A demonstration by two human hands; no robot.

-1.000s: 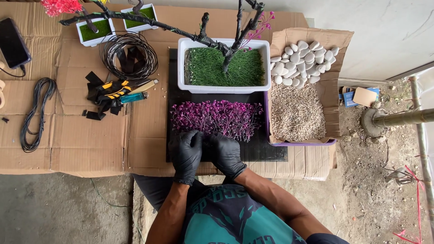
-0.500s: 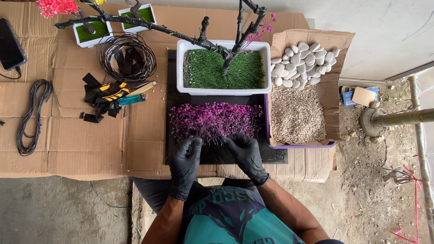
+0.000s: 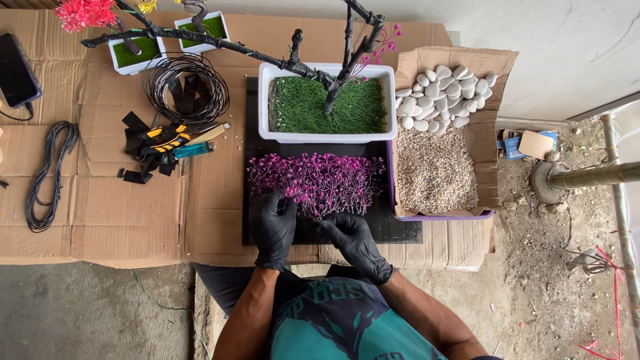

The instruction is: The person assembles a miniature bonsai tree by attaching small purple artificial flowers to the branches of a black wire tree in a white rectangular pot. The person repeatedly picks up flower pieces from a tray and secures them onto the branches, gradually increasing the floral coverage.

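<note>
Left hand (image 3: 275,228), black-gloved, fingers spread flat on near-left edge of purple artificial flower mat (image 3: 313,181). Right hand (image 3: 355,241) pinches mat's near edge. Mat lies on black board (image 3: 400,230).

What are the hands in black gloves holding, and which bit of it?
Both hands touch the purple flower mat at its near edge: the left hand at the near-left corner, the right hand along the front. Whether the fingers actually pinch it cannot be told.

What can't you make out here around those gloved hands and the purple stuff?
Head view only:
- Left hand fingertips: buried in the purple flower mat.
- Right hand: whether it pinches a sprig is too small to tell.
- Black board: mostly covered by the mat.
- Red blossoms: cut by the top edge.
</note>
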